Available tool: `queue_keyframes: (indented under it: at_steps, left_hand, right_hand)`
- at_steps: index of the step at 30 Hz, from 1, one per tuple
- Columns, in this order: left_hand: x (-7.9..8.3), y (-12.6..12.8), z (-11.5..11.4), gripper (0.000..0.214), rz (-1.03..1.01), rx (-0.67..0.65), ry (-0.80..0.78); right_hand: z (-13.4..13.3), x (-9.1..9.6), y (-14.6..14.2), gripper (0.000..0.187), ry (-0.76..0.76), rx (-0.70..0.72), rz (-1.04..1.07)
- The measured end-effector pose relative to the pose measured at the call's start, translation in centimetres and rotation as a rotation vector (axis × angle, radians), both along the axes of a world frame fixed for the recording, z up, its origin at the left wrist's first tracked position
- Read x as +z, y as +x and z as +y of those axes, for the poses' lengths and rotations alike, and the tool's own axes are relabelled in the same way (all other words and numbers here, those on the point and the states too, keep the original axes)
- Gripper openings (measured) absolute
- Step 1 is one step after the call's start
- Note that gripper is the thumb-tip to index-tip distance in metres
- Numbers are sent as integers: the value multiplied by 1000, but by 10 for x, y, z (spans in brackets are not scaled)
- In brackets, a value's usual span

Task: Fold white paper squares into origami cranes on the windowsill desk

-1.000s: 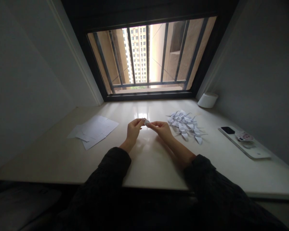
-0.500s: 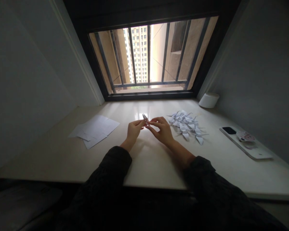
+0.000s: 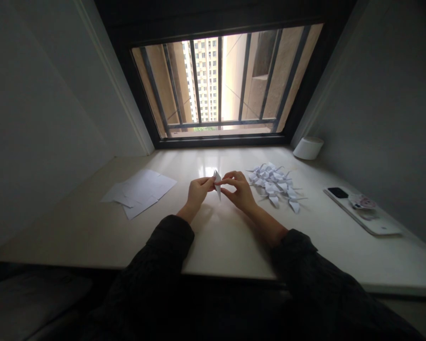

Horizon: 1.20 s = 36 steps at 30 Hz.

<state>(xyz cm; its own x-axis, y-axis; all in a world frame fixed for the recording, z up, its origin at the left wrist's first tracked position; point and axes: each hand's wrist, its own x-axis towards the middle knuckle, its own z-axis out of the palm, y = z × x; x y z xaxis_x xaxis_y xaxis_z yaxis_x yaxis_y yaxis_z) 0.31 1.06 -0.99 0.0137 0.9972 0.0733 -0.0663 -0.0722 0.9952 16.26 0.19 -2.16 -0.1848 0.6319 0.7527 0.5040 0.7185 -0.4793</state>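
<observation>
A small piece of white folded paper (image 3: pixel 217 179), narrow and pointed at both ends, stands upright between my hands above the white surface. My left hand (image 3: pixel 199 190) pinches its left side with thumb and fingers. At its right edge, the index finger and thumb of my right hand (image 3: pixel 239 190) are curled in and touch the paper; the exact contact of the thumb is too small to make out. Just right of that hand lies a pile of folded white paper cranes (image 3: pixel 270 179). Several flat white paper sheets (image 3: pixel 151 187) lie overlapping to the left.
The white sill-like tabletop (image 3: pixel 227 246) runs up to a dark-framed window (image 3: pixel 220 141) with bars outside. A phone (image 3: pixel 365 213) with a round grip on its back lies at the right. A white cylindrical object (image 3: pixel 308 148) stands in the back right corner.
The folded paper has turned in my fingers: it was tilted and mostly covered, and now it is upright with its lower point showing. My right fingers have shifted slightly along it.
</observation>
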Motion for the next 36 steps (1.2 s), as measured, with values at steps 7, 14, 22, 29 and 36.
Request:
queue_keyframes:
  at_steps: [7, 14, 22, 29, 36]
  left_hand:
    - [-2, 0, -1, 33, 46, -31, 78]
    - [-3, 1, -1, 33, 63, -46, 103]
    - [2, 3, -5, 32, 104, -41, 186]
    - [4, 2, -5, 33, 122, -25, 182]
    - [-2, 1, -2, 34, 187, -34, 209]
  right_hand:
    - [0, 0, 0, 9, -7, -8, 39]
    - [-3, 3, 0, 7, -34, -10, 42]
    - [1, 1, -1, 12, -133, 18, 131]
    - [2, -1, -4, 9, -173, 58, 195]
    - [2, -1, -5, 6, -151, 54, 173]
